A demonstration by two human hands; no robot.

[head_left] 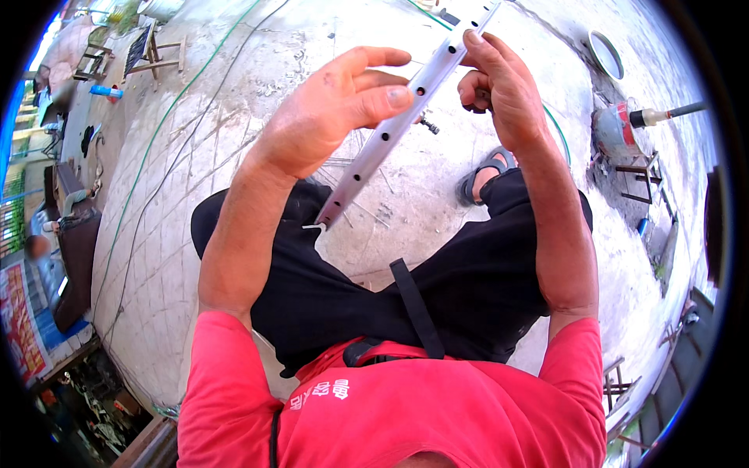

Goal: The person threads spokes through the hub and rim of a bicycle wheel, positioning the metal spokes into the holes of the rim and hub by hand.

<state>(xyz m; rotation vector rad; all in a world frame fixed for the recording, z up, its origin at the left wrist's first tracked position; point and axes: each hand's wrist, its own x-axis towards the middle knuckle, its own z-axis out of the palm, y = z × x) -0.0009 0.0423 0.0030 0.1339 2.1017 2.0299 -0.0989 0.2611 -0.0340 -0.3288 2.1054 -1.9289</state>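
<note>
A long pale metal rail (374, 148) with a row of dark holes slants from my left knee to the upper edge. My right hand (503, 93) grips it near the upper end, thumb on its face and fingers curled. My left hand (331, 113) is open beside its middle, fingers stretched and apart, thumb tip at the rail's edge; whether it touches is unclear. The rail's lower end lies by my left leg (296, 222). A small dark metal fitting (429, 125) shows behind the rail.
Cables (168, 117) cross the concrete floor. Small wooden stools (144, 51) stand upper left, a bucket (612, 132) and metal stand (638, 175) at right, a round basin (605, 54) upper right. A blurred person (43, 261) is at the far left.
</note>
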